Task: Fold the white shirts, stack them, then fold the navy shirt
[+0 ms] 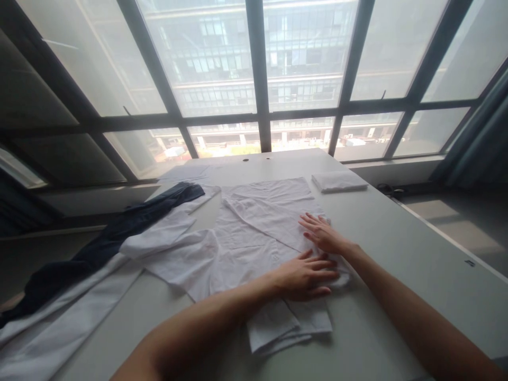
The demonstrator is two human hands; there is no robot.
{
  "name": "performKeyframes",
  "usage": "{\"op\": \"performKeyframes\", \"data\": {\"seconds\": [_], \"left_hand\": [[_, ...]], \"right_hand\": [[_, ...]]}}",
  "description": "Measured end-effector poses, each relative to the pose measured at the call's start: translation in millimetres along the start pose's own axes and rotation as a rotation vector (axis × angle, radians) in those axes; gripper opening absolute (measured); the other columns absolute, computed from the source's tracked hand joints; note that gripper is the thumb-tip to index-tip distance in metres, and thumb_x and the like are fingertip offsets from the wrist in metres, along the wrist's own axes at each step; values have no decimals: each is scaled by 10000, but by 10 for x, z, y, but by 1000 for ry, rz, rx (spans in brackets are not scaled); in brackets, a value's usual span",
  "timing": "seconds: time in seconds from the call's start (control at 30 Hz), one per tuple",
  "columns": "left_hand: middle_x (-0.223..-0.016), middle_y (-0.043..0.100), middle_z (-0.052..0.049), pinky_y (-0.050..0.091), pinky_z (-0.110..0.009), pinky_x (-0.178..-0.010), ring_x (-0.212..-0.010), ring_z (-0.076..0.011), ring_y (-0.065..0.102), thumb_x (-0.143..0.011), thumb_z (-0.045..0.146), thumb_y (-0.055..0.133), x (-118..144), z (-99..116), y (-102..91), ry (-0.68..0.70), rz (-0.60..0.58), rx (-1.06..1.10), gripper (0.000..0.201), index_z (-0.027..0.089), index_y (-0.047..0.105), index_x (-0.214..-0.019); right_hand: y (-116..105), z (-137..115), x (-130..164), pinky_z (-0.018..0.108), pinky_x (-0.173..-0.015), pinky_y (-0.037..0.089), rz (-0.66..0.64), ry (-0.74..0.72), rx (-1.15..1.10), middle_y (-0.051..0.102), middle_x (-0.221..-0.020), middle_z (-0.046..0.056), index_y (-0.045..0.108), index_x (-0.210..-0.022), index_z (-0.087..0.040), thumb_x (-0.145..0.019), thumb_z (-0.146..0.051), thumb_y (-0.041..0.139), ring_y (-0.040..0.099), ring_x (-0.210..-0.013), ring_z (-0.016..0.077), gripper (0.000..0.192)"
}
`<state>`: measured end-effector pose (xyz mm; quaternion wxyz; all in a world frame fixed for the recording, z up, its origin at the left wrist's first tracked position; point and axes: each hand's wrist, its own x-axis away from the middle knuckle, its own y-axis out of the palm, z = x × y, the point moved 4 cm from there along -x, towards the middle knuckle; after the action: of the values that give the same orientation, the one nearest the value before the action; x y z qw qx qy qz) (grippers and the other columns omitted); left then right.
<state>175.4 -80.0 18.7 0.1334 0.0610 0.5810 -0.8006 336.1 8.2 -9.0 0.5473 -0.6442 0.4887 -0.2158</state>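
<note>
We press both palms flat on the white cotton shirt point(254, 233) spread in the middle of the grey table point(397, 243): left hand point(305, 275) and right hand point(323, 235) lie open, fingers extended, gripping nothing. One side is folded in; a sleeve still trails left. A folded white garment point(339, 181) sits behind. We read no labels.

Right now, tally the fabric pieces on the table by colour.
White: 3, the shirt under the left hand and right hand, the folded piece, the long cloth.
Dark navy: 1, the garment.
Total: 4
</note>
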Motion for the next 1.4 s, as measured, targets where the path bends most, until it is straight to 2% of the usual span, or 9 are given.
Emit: {"op": "performKeyframes", "data": {"seconds": [0.3,0.5,0.63,0.83,0.97,1.1,1.2,1.3,1.4], "left_hand": [[-1525,524,-83,236,-524,-1220,-1486,-273,369,-1047,439,471,23,-13,22,3,-59,24,421,280,544,-1430],[-1588,441,-76,194,-532,-1240,-1507,-272,330,-1037,428,499,42,-9,34,3,-59,56,441,285,522,-1453],[-1596,430,-53,140,-471,-1264,-1528,-228,280,-1039,426,507,46,34,21,61,-79,103,486,257,480,-1494],[-1591,432,-64,117,-456,-1269,-1535,-220,256,-1029,429,517,38,73,34,95,-149,135,579,246,393,-1565],[-1594,423,-82,91,-458,-1270,-1545,-221,223,-1034,406,502,45,97,52,144,-145,112,583,183,394,-1562],[-1599,418,-72,92,-494,-1267,-1551,-236,196,-1029,392,515,49,103,39,136,-154,71,577,191,401,-1557],[-1616,390,-55,90,-489,-1268,-1556,-233,175,-1036,409,501,52,114,11,128,-168,58,573,191,401,-1556],[-1629,366,-45,102,-465,-1271,-1554,-222,186,-1048,420,472,56,136,-7,132,-160,48,561,192,402,-1556],[-1608,410,-54,170,-450,-1264,-1540,-220,244,-1048,431,474,39,139,-21,126,-108,11,543,214,425,-1543]], "right_hand": [[35,480,89,702,-1186,37,-128,279,123,285,-1658,89,394,-1567,-299,-1051,-516,294,186,-1552,309,569],[-126,816,212,760,-1150,125,108,442,84,370,-1618,155,452,-1531,-238,-1056,-460,210,261,-1525,351,578],[-191,737,214,751,-1158,108,184,376,56,379,-1618,141,456,-1520,-238,-1051,-408,270,239,-1536,324,532],[-67,532,166,750,-1152,111,2,275,93,281,-1664,130,477,-1505,-264,-1009,-444,445,170,-1550,353,528],[-45,520,176,740,-1155,128,2,310,135,277,-1664,145,468,-1510,-249,-999,-462,472,179,-1544,370,554],[-162,508,163,631,-1158,280,162,265,114,461,-1552,169,557,-1412,-218,-973,-403,525,380,-1444,358,478],[-327,445,161,471,-1033,462,373,178,63,662,-1196,152,674,-1143,-199,-943,-353,563,593,-1148,304,276],[-416,387,166,408,-880,520,472,173,30,652,-924,98,662,-920,-213,-946,-324,544,621,-921,269,163],[-390,370,167,412,-875,516,471,183,31,655,-923,91,661,-915,-218,-952,-299,518,622,-923,271,169]]}}
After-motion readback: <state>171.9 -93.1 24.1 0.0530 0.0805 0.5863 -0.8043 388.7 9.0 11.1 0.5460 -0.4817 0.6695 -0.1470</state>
